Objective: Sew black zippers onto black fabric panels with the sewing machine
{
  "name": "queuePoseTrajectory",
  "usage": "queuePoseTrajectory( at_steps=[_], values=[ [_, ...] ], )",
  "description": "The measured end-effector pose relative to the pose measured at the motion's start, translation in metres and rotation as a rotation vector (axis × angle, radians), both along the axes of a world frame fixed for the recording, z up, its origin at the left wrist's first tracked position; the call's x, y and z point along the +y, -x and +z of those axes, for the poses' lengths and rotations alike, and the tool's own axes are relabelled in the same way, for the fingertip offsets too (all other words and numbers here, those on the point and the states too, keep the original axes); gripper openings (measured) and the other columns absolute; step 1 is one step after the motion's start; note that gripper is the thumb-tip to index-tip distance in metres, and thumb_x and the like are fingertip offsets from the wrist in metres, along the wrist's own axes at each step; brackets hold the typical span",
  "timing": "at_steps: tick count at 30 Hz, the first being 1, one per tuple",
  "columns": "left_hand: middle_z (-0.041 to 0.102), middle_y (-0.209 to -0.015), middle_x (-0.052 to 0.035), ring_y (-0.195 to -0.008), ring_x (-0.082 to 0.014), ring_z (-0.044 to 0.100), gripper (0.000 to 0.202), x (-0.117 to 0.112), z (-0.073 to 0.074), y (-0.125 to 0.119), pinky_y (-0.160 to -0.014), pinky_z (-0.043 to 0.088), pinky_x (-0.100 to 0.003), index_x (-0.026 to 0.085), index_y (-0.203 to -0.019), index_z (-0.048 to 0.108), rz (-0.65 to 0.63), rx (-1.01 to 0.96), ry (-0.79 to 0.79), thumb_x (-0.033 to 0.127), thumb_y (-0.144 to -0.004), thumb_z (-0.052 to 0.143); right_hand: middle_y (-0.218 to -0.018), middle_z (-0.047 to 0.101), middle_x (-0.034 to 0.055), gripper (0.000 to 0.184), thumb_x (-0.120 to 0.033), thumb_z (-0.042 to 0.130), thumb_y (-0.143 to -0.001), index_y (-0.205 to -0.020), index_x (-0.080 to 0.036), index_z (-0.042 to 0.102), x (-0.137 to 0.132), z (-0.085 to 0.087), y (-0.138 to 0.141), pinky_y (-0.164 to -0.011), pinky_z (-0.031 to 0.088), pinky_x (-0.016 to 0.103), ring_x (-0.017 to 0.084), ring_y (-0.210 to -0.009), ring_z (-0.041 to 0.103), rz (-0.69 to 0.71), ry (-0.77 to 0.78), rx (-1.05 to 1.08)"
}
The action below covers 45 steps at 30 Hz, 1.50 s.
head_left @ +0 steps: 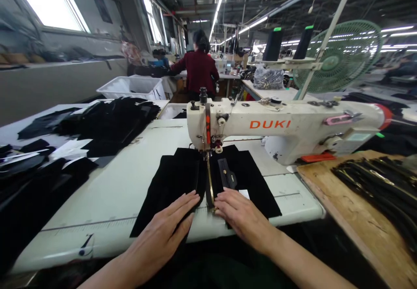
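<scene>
A white DUKI sewing machine (276, 126) stands on the pale table (107, 185). Under its needle lie black fabric pieces (169, 180) with a gold-toothed zipper (210, 187) running toward me. My left hand (169, 224) lies flat on the left fabric piece, fingers stretched out. My right hand (239, 213) rests flat on the right fabric piece (254, 180) beside the zipper's near end, fingers extended. A small black patch with a metal part (227, 178) sits on the right piece.
Piles of black cut fabric (107, 122) cover the table's left side. A wooden board (352, 219) at right carries several black zippers (381, 185). A green fan (342, 54), thread cones (273, 44) and a white bin (133, 87) stand behind. A person in a red top (198, 70) works farther back.
</scene>
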State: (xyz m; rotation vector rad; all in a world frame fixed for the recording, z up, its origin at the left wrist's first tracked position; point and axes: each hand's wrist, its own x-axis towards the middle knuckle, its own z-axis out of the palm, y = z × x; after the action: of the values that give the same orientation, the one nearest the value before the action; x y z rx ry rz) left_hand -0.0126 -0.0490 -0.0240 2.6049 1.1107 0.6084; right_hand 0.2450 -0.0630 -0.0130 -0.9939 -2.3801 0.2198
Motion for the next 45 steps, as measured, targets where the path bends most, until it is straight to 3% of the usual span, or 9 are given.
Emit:
queuePoseTrajectory(
  at_steps=[5, 8, 12, 18, 23, 26, 33, 38, 45],
  values=[
    [0.055, -0.143, -0.0028, -0.132, -0.0221, 0.050, 0.039, -0.001, 0.006, 0.002, -0.107, 0.041, -0.041, 0.027, -0.142, 0.052, 0.003, -0.031, 0.003, 0.034, -0.104, 0.043, -0.108, 0.066, 0.0060, 0.013, -0.017, 0.055, -0.099, -0.111, -0.016, 0.060, 0.001, 0.009, 0.001, -0.116, 0.034, 0.046, 0.018, -0.107, 0.062, 0.036, -0.062, -0.116],
    [0.058, -0.140, -0.0020, -0.131, -0.0227, 0.051, 0.038, -0.001, 0.000, 0.002, -0.106, 0.043, -0.043, 0.029, -0.140, 0.054, 0.038, -0.053, 0.034, 0.036, -0.104, 0.043, -0.120, 0.063, 0.0086, 0.044, -0.031, 0.074, -0.088, -0.124, -0.015, 0.055, -0.004, 0.001, 0.003, -0.116, 0.033, 0.043, 0.021, -0.118, 0.057, -0.005, 0.059, -0.074],
    [0.060, -0.138, -0.0019, -0.131, -0.0238, 0.052, 0.036, 0.002, -0.004, 0.003, -0.106, 0.043, -0.045, 0.029, -0.136, 0.058, 0.061, -0.065, 0.068, 0.037, -0.104, 0.044, -0.107, 0.063, 0.0048, 0.014, -0.016, 0.054, -0.100, -0.112, -0.018, 0.060, 0.004, 0.006, 0.000, -0.107, 0.043, 0.035, 0.017, -0.107, 0.060, 0.024, 0.129, -0.049],
    [0.058, -0.140, -0.0001, -0.129, -0.0207, 0.054, 0.037, 0.008, 0.004, 0.010, -0.106, 0.044, -0.042, 0.031, -0.140, 0.053, 0.050, -0.042, 0.146, 0.034, -0.105, 0.042, -0.099, 0.063, 0.0048, 0.015, -0.014, 0.047, -0.101, -0.105, -0.017, 0.061, 0.021, 0.035, -0.003, -0.088, 0.052, 0.030, 0.017, -0.094, 0.061, 0.077, 0.037, -0.162],
    [0.059, -0.139, -0.0023, -0.130, -0.0223, 0.053, 0.038, 0.002, -0.003, 0.004, -0.107, 0.044, -0.042, 0.028, -0.140, 0.053, -0.027, -0.020, -0.060, 0.029, -0.103, 0.047, -0.115, 0.064, 0.0136, 0.033, -0.002, 0.046, -0.093, -0.123, -0.007, 0.057, -0.008, 0.002, 0.013, -0.115, 0.036, 0.045, 0.024, -0.117, 0.057, 0.044, -0.142, -0.279],
    [0.058, -0.140, -0.0079, -0.132, -0.0218, 0.052, 0.044, -0.008, -0.006, -0.004, -0.111, 0.040, -0.039, 0.019, -0.144, 0.047, -0.111, 0.015, -0.242, 0.018, -0.100, 0.048, -0.130, 0.059, 0.0181, 0.044, -0.002, 0.046, -0.091, -0.135, -0.004, 0.049, -0.022, -0.018, 0.019, -0.115, 0.037, 0.045, 0.028, -0.130, 0.050, -0.046, -0.182, -0.215],
    [0.064, -0.132, -0.0095, -0.126, -0.0224, 0.057, 0.048, -0.022, -0.003, -0.014, -0.111, 0.044, -0.034, 0.012, -0.134, 0.056, -0.176, 0.061, -0.404, 0.000, -0.091, 0.039, -0.111, 0.067, 0.0089, 0.038, -0.001, 0.048, -0.090, -0.124, -0.016, 0.059, -0.023, -0.023, 0.034, -0.109, 0.044, 0.049, 0.023, -0.113, 0.063, -0.237, -0.089, 0.055],
    [0.068, -0.125, -0.0102, -0.121, -0.0211, 0.061, 0.038, -0.020, -0.010, -0.017, -0.105, 0.050, -0.030, 0.013, -0.129, 0.058, -0.135, -0.068, -0.373, 0.003, -0.096, 0.041, -0.106, 0.068, 0.0083, 0.033, -0.003, 0.045, -0.092, -0.118, -0.017, 0.062, -0.027, -0.027, 0.044, -0.109, 0.042, 0.054, 0.024, -0.111, 0.063, -0.324, -0.104, 0.079],
    [0.064, -0.125, -0.0051, -0.116, -0.0216, 0.063, 0.043, -0.014, -0.015, -0.014, -0.100, 0.054, -0.032, 0.026, -0.130, 0.058, -0.066, -0.149, -0.022, 0.011, -0.090, 0.053, -0.106, 0.068, 0.0053, 0.034, -0.005, 0.053, -0.090, -0.118, -0.021, 0.063, -0.028, -0.025, 0.044, -0.109, 0.041, 0.058, 0.025, -0.110, 0.064, -0.369, -0.048, 0.143]
  ],
)
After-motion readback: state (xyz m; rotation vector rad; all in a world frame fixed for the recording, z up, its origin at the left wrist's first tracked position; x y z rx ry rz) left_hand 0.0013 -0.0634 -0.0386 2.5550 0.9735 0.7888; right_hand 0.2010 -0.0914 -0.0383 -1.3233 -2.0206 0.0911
